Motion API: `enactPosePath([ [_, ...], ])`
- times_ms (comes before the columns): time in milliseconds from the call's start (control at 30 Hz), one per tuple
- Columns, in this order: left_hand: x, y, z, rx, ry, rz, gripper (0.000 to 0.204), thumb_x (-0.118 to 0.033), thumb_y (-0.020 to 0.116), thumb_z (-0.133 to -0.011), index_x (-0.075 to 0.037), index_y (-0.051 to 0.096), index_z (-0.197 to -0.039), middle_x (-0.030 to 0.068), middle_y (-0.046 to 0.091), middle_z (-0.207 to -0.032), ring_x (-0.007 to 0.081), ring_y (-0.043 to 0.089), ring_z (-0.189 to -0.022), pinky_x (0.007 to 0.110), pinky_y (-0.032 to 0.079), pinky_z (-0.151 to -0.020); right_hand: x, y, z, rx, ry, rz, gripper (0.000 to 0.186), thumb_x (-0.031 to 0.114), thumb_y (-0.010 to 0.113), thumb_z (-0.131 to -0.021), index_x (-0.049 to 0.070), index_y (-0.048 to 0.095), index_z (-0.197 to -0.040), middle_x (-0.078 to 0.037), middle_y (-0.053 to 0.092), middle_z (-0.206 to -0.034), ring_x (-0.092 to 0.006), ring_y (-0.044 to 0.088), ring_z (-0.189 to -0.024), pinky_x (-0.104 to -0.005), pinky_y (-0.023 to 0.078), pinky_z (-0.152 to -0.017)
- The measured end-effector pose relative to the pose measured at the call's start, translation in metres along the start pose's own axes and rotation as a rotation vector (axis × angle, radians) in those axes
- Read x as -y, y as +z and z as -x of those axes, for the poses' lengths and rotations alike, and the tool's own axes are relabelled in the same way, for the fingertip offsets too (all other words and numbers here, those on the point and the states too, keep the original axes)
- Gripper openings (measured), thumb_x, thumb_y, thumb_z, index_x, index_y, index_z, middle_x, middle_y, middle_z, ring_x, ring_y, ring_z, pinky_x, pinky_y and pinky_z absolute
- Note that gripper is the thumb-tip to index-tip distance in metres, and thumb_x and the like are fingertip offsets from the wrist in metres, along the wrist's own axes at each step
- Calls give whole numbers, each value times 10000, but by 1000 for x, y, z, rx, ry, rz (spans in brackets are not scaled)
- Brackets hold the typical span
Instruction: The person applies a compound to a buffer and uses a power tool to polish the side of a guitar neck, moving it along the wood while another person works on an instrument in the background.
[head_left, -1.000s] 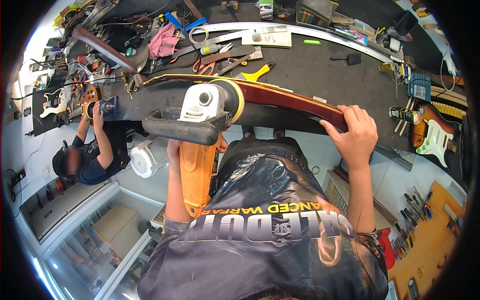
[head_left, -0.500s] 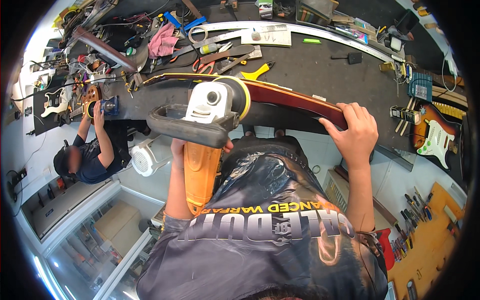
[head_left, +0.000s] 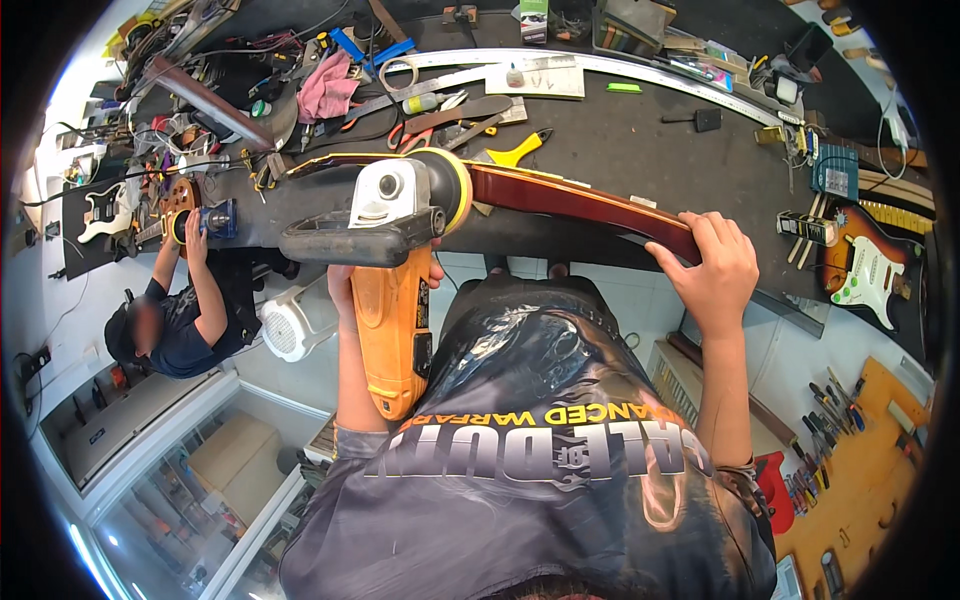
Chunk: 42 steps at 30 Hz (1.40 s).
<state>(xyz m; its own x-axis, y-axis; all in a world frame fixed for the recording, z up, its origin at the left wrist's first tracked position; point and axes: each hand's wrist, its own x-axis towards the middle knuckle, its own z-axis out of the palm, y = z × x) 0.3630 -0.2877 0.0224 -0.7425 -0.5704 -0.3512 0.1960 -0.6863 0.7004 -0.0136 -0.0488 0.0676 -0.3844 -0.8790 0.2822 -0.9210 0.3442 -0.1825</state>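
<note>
The person's left hand (head_left: 341,292) has its grip wrapped round the orange body of a polisher (head_left: 388,335) — a black loop handle juts from its head, and its round yellow-rimmed pad (head_left: 461,190) sits against a glossy dark red piece (head_left: 580,212). This piece stretches along the near side of the desk (head_left: 640,130), its thin pale edge uppermost. The right hand (head_left: 718,262) grips its right end, thumb on the near face, fingers over the top. Just beyond lies a yellow-handled tool (head_left: 517,150); off to the right, a sunburst guitar body (head_left: 868,255) with a white plate. Farther back — a pink cloth (head_left: 327,88) and a long metal ruler (head_left: 690,83).
</note>
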Motion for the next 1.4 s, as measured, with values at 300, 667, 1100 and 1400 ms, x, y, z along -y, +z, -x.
enactPosePath([
  [300, -1, -6, -12, 40, -14, 41, 1134, -719, 660, -870, 154, 420, -1553, 434, 598, -1337, 517, 749, -956, 535, 657, -794, 2, -1, -3, 9, -2, 9, 453, 414, 942, -739, 106, 751, -1011, -4, 700, -932, -236, 680, -873, -391, 512, -781],
  [667, 0, -3, -19, 84, -30, 14, 1188, -776, 655, -861, 140, 402, -1574, 444, 583, -1371, 522, 748, -983, 545, 651, -793, 2, -1, -2, 14, 7, 6, 463, 416, 944, -729, 105, 755, -1015, -6, 704, -942, -240, 683, -882, -392, 514, -784],
  [1100, 4, 13, -20, 122, -19, -17, 1222, -809, 654, -861, 138, 386, -1586, 428, 579, -1372, 509, 744, -997, 529, 648, -801, -3, 0, 1, 34, 17, -15, 458, 383, 944, -740, 98, 760, -1048, -18, 720, -969, -253, 691, -901, -400, 523, -797],
  [1400, 2, 22, -10, 64, 17, 26, 1119, -785, 589, -900, 125, 467, -1538, 398, 644, -1335, 453, 767, -988, 487, 653, -822, -3, -1, -2, 29, 11, -16, 455, 391, 938, -748, 94, 756, -1042, -24, 709, -957, -257, 686, -892, -400, 522, -795],
])
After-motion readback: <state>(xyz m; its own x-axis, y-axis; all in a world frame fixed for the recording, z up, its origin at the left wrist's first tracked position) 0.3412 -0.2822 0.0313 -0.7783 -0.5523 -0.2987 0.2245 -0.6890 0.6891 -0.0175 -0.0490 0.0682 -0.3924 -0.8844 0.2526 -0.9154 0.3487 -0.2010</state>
